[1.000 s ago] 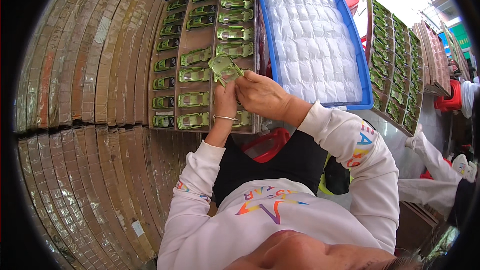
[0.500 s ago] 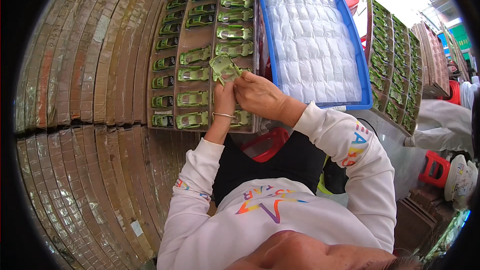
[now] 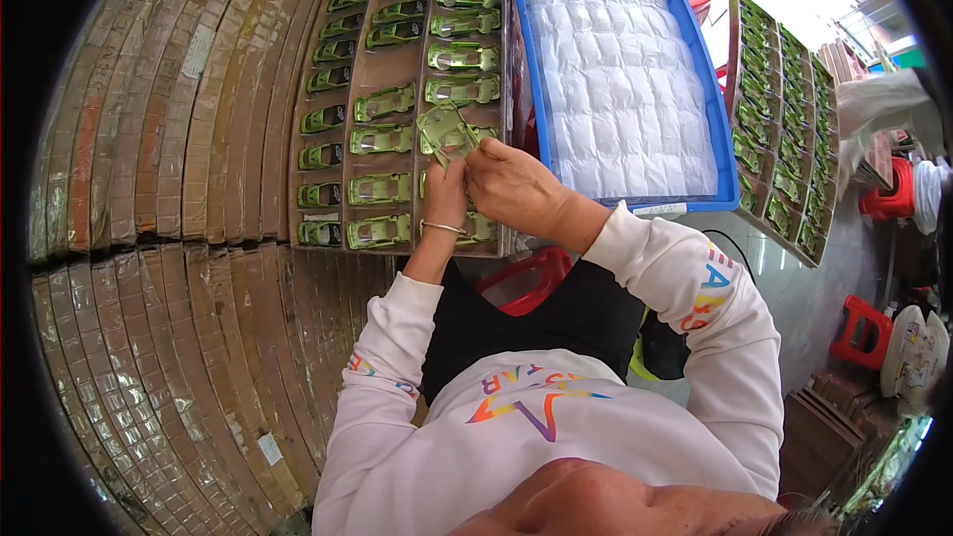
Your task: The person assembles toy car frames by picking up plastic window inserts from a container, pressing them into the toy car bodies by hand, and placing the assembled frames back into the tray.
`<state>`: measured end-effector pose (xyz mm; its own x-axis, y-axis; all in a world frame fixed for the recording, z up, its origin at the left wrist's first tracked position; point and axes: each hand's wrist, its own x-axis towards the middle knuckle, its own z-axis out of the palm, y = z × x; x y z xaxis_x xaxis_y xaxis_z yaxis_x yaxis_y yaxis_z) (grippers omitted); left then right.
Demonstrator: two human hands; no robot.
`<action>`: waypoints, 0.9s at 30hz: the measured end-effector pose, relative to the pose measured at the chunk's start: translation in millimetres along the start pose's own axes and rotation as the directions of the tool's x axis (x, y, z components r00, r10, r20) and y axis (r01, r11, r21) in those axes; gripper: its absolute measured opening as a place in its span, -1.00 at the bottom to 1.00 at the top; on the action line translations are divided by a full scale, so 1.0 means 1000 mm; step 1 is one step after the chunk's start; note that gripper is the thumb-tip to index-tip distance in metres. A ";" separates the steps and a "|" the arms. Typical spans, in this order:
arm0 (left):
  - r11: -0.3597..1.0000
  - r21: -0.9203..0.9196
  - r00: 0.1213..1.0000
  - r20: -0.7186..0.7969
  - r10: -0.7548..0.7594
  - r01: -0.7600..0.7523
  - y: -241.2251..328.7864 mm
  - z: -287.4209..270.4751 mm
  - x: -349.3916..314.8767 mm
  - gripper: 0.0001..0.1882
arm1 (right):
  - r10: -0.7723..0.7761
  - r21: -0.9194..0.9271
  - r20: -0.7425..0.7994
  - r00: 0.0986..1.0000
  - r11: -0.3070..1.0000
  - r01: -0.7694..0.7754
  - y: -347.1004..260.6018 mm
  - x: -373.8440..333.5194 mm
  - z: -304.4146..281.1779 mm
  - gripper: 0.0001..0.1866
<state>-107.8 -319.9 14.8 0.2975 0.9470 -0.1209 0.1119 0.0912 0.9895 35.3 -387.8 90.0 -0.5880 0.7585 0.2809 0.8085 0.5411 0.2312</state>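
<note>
A green toy car body shell [image 3: 444, 131] is held between my two hands above the right column of a shallow brown tray [image 3: 382, 74]. Closed fingers of my left hand [image 3: 444, 194] pinch its near edge. At its right edge, my right hand [image 3: 511, 184] grips it too, fingers curled. Rows of similar green car shells [image 3: 381, 139] lie in the tray's columns; those in the left column [image 3: 321, 156] carry dark parts. My hands hide some shells in the right column.
Right of the tray stands a blue bin [image 3: 732, 139] holding white pillow-like packets [image 3: 615, 89]. Another tray of green shells [image 3: 789, 129] lies farther right. Stacked brown cardboard trays [image 3: 179, 119] line the left side. A red stool [image 3: 862, 333] stands at the far right.
Both hands keep their grip on the car shell, almost still. The view has shifted slightly. At the far right, a pale blurred shape has moved up beside the other tray.
</note>
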 end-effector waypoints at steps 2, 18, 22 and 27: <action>0.999 -0.034 1.000 0.014 0.004 -0.004 0.002 0.002 0.001 -0.74 | 0.010 -0.003 0.020 1.000 1.000 -0.010 0.002 0.000 -0.002 -0.86; 0.999 -0.039 0.997 0.068 -0.018 0.021 0.024 0.013 -0.004 -0.70 | 0.257 0.406 -0.154 0.954 0.897 -0.176 0.027 -0.014 -0.039 -0.83; 0.976 0.194 0.995 0.035 0.099 -0.103 0.035 0.019 -0.012 -0.70 | 0.775 0.748 0.003 0.632 0.417 -0.516 0.016 -0.022 -0.022 -0.72; 0.916 0.348 0.979 0.039 0.198 -0.200 0.043 0.032 -0.022 -0.67 | 0.740 0.874 0.437 0.512 -0.216 -0.435 0.003 -0.017 0.006 -0.75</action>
<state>-79.4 -347.0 57.5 0.3509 0.9334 0.0748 0.3731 -0.2127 0.9031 47.6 -397.0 80.5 0.3072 0.9472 -0.0924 0.1014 -0.1292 -0.9864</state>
